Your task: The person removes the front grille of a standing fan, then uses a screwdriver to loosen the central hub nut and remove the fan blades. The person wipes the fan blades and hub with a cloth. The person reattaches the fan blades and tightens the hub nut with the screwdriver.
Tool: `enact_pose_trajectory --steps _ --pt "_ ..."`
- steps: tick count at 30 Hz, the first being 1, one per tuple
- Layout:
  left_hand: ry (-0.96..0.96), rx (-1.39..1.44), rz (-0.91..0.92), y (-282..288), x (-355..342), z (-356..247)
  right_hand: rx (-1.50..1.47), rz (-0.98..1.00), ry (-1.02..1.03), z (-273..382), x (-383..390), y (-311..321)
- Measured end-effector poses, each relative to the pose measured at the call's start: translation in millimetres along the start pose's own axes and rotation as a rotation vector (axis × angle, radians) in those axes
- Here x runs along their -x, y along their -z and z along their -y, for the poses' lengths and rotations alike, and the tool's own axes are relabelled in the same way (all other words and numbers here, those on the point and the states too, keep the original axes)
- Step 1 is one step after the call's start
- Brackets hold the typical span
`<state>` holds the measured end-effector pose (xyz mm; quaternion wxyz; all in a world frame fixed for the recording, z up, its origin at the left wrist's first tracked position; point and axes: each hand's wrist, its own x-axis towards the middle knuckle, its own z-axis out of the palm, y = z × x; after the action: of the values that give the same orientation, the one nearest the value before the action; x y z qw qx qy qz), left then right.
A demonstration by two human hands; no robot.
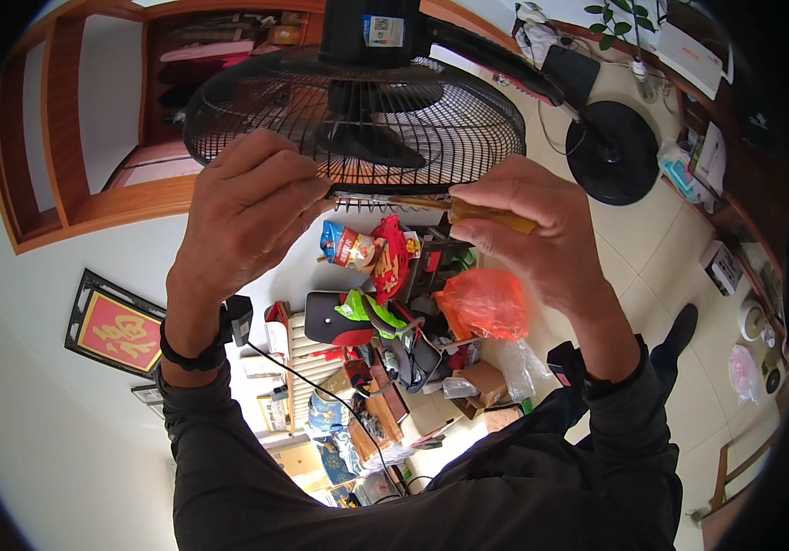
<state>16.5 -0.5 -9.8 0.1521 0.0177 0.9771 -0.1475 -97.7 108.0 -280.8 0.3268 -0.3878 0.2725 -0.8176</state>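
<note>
A black fan head [367, 119] with a wire guard fills the upper middle. My left hand [249, 204] is closed at the lower left of the guard's rim, fingers curled against it. My right hand [527, 234] grips a screwdriver [504, 214] by its amber-yellow handle. The shaft lies almost horizontal along the rim, pointing toward my left fingertips; its tip is hard to make out there. The fan's motor housing [362, 28] is above the guard, with a black arm running from it to the upper right.
A round black base [611, 156] stands on the tiled floor [670, 266], right. Behind are a wooden cabinet [68, 138], a framed picture [114, 321], an orange-red plastic bag [481, 303], chairs and assorted clutter [385, 395]. A desk [748, 202] with plant and items runs along the right.
</note>
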Motion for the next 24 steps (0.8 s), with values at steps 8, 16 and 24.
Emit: enact_pose_trajectory --steps 8,16,24 --pt "-0.005 0.01 -0.007 -2.6 2.5 0.9 0.283 0.029 0.063 12.8 -4.1 3.8" --pt "-0.019 -0.007 -0.017 -5.0 5.4 2.0 -0.245 0.205 -0.546 3.3 -8.2 15.3" --pt "-0.022 -0.008 -0.016 -2.2 0.9 0.9 -0.347 0.126 -0.535 3.6 -5.0 7.7"
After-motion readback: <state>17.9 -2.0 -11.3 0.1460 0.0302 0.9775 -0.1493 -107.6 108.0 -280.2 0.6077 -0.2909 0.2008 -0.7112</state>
